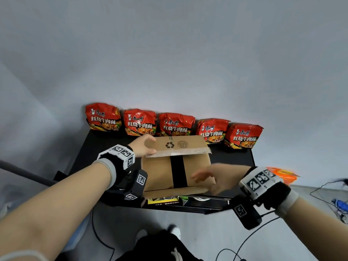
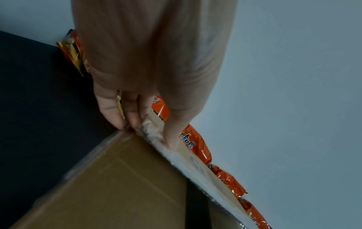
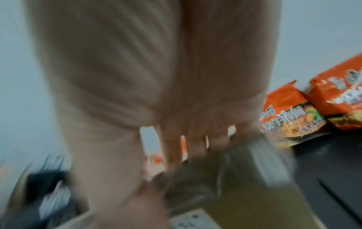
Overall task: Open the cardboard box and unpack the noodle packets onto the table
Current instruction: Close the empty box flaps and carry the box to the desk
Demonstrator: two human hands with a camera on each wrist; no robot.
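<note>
**Box flaps in hand, five packets lined up behind**

Left hand (image 2: 149, 74) first: its grip is narrow, fingers (image 2: 109, 108) and thumb pinching the taped edge of the far flap (image 1: 180, 145) of the cardboard box (image 1: 160, 174), at the flap's left corner. That flap stands tilted up, a recycling mark and a round stamp showing on its face. The forearm reaches in from the lower left, a marker-covered wrist unit strapped on.

Right hand (image 1: 212, 178) is blurred with motion; its fingers look spread and fairly straight over the near right part of the box, and I cannot tell whether they touch the cardboard. Its forearm comes in from the lower right.

Inner flaps lie nearly shut, a dark gap running between them, so the inside of the box is hidden.

Beyond the box, five red noodle packets (image 1: 176, 124) stand in a row along the far edge of the black desk (image 1: 105, 146), leaning against the pale wall (image 1: 169, 53). Another orange packet (image 1: 282, 175) shows past the right wrist.
</note>
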